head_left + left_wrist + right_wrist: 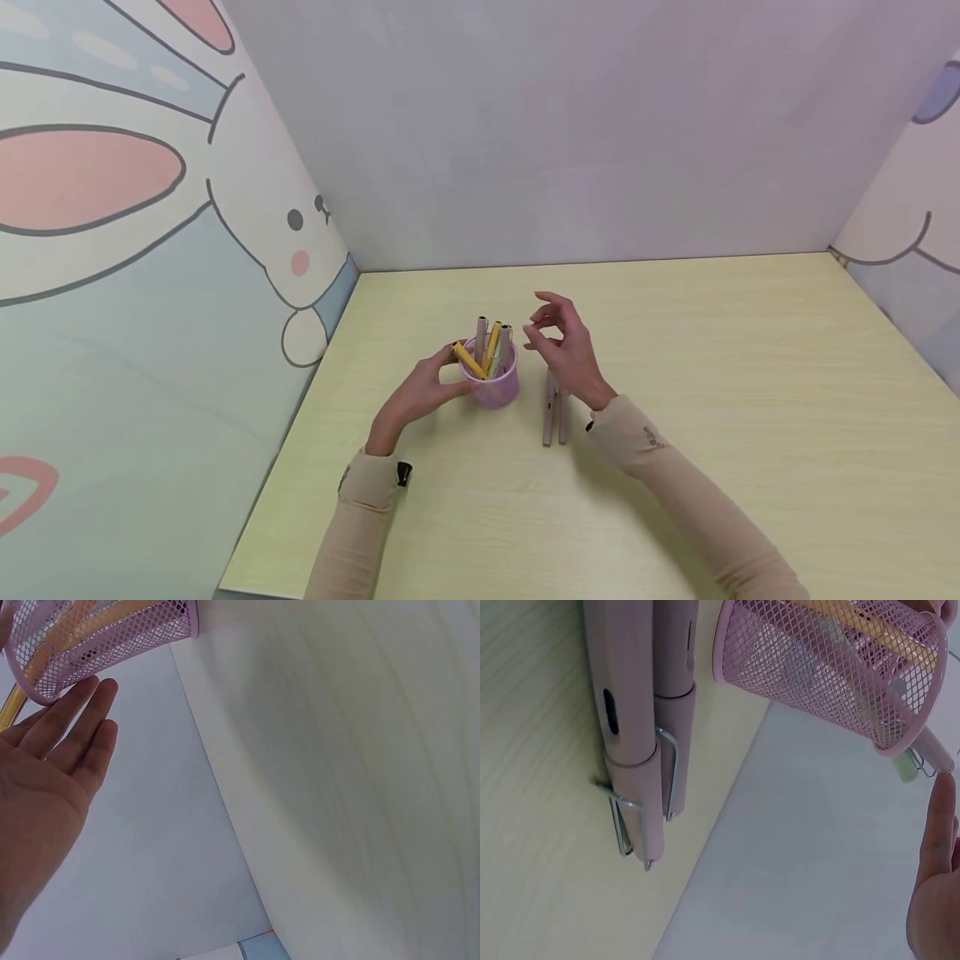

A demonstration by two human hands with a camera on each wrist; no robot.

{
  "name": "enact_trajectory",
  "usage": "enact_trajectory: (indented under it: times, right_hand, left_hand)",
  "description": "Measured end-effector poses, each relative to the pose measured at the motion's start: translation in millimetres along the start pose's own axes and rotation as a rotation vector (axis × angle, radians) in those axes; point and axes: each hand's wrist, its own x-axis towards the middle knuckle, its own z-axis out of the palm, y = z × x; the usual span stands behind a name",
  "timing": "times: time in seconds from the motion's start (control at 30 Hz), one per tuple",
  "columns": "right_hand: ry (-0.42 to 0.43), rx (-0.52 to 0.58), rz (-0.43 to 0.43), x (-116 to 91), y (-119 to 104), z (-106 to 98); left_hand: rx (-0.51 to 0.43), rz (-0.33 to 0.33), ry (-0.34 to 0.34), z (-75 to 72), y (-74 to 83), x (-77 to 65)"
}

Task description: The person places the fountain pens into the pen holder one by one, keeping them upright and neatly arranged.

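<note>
the left hand [423, 390] is grasping the mesh cup [498, 393] while the empty, relaxed right hand [566, 346] is hovering beside it, seemingly mid-filling, likely needing next to pinch pens [548, 423] lying right of the cup.

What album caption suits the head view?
Left hand holds a pen-filled pink cup; right hand hovers near two loose pens.

Two mauve pens [632, 690] lie side by side near a pink mesh cup [780, 656] — the right hand [936, 877] just beside it.
</note>
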Motion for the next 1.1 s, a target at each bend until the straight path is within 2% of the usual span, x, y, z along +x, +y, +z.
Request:
enact_trajectory:
  times: [0.37,0.5,0.67,0.93,1.1]
  right_hand:
    - [0.055,-0.069,0.039,-6.1,6.1,-34.0]
    - [0.060,-0.095,0.077,-11.1,8.5,-47.8]
    - [0.057,-0.128,0.160,-16.0,8.9,-66.2]
    - [0.014,-0.194,0.348,-20.6,8.1,-89.1]
    - [-0.019,-0.203,0.410,-26.6,6.8,-100.4]
  left_hand:
    - [0.009,-0.003,-0.001,0.1,0.7,0.3]
    - [0.014,-0.004,0.001,-0.1,0.6,0.4]
    - [0.011,-0.004,-0.003,0.1,0.1,0.6]
    - [0.013,-0.020,0.001,0.1,0.3,-0.1]
    - [0.020,-0.026,0.001,-0.1,1.2,0.4]
